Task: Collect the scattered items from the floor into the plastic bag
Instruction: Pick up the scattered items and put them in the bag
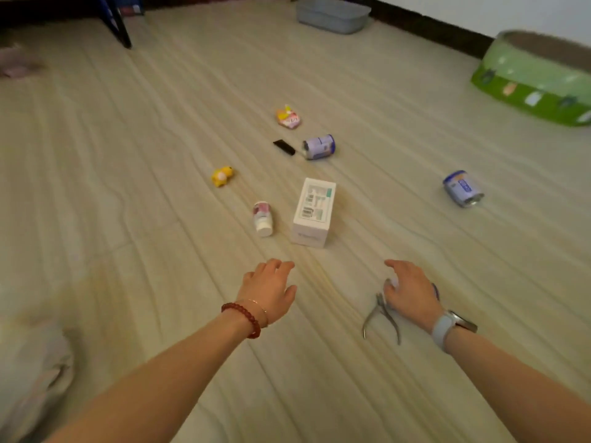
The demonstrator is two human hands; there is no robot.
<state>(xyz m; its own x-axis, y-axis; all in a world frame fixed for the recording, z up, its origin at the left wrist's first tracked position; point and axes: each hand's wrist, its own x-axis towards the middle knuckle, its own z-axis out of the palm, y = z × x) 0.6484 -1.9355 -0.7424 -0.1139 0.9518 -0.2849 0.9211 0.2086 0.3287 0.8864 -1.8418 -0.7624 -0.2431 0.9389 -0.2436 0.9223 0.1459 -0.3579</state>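
Right hand (412, 292) over nippers (382, 318); white box (313, 212) ahead

A home floor: cat scratcher bed (540, 78) (green), grey basin (332, 15), toy (222, 176)

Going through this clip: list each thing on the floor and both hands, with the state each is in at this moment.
white box: flat on floor
small bottle: on its side, capped
purple can: on its side
blue can: on its side
yellow toy: lying loose
snack packet: lying loose
black object: flat
metal nippers: handles spread
left hand: open, empty
right hand: over the nippers, grip unclear
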